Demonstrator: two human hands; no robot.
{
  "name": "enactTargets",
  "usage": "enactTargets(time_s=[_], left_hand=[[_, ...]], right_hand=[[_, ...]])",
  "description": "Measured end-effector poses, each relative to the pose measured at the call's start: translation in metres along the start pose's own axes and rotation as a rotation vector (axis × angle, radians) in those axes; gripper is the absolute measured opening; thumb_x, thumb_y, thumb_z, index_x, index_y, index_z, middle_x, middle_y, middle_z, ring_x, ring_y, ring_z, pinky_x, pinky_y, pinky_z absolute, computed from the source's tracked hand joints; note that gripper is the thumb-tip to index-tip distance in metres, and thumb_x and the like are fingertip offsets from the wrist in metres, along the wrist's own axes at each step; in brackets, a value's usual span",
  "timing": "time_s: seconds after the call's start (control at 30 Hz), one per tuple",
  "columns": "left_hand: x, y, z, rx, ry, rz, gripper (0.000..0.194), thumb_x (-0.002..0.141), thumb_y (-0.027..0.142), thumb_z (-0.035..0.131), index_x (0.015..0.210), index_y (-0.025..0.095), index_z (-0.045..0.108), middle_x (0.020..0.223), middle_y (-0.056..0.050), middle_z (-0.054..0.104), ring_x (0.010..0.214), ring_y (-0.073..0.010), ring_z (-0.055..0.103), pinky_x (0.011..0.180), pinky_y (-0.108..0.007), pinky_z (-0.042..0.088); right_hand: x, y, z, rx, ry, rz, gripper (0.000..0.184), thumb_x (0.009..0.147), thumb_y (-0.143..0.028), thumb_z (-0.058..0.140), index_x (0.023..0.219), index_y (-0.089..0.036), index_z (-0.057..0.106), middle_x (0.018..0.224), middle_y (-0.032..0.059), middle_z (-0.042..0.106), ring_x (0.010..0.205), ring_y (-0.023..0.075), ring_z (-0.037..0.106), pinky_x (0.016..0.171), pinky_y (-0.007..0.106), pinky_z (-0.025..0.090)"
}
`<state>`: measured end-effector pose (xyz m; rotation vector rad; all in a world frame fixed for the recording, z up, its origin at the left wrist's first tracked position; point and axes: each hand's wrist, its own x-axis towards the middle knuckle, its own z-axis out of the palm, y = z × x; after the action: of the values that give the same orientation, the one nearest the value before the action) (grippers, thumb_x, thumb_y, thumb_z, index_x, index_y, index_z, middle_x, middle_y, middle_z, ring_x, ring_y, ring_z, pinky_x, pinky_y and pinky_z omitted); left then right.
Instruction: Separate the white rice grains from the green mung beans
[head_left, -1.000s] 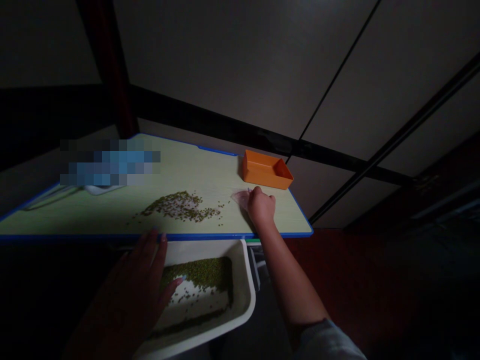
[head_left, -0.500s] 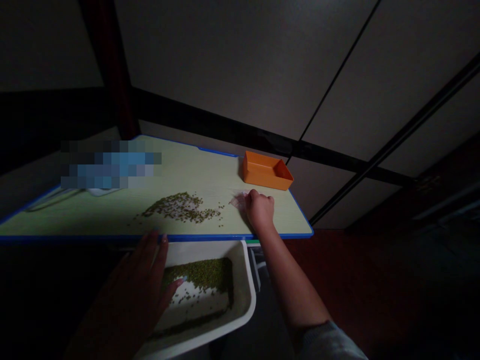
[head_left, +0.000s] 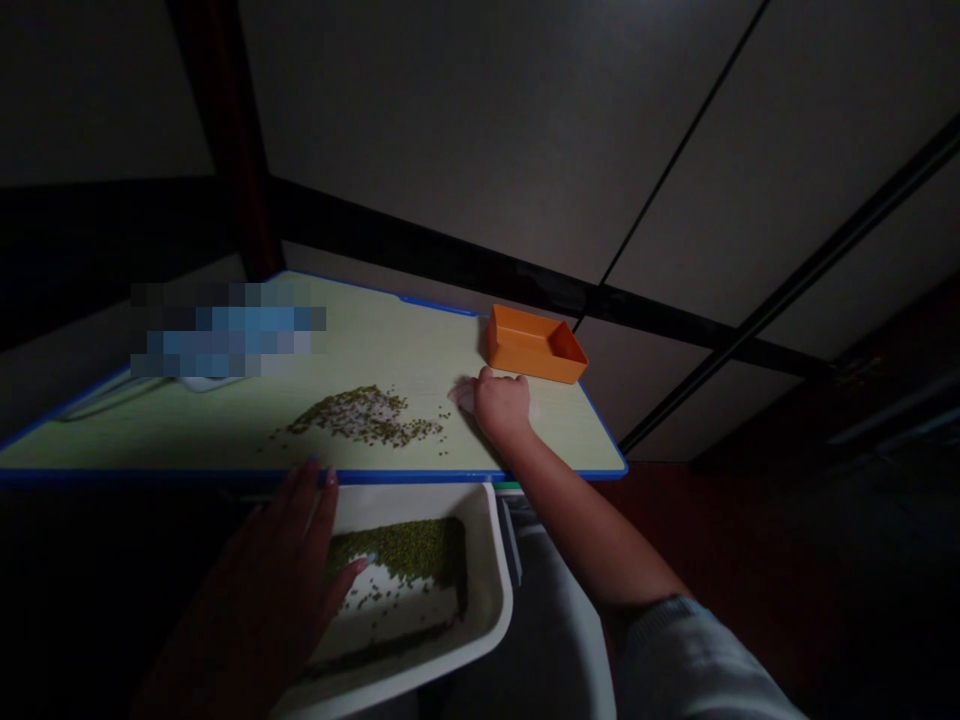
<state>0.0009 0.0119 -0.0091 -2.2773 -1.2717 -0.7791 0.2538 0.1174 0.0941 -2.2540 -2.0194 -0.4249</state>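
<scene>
Gripping a thin, pale sheet [head_left: 462, 396] in closed fingers of the right hand [head_left: 504, 406], just front-left of the orange box [head_left: 531, 354].
Probably light and limp; best held bunched mid-sheet. Holding left hand [head_left: 281, 570] open.

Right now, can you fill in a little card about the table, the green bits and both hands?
Right hand: closed on a thin pale sheet, over the table
Left hand: fingers spread, over the left part of the white tub
Table grains: loose, scattered, green
Tub grains: green, heaped along the far side
Orange box: open-topped, beyond the right hand
Light: dim
</scene>
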Motion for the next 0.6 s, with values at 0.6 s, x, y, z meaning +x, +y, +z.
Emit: enactTargets(time_s=[0.6], left_hand=[[0.002,0.001,-0.002,0.003,-0.004,0.011,0.081,0.085,0.05,0.032,0.148,0.005,0.008,0.143,-0.032,0.042,0.127,-0.044,0.049,0.091,-0.055,0.048]], right_hand=[[0.009,-0.004,-0.005,-0.096,-0.056,-0.373,0.032,0.1,-0.038,0.031,0.11,-0.018,0.055,0.096,0.0122,0.073,0.092,0.0236,0.067,0.082,0.037,0.038]])
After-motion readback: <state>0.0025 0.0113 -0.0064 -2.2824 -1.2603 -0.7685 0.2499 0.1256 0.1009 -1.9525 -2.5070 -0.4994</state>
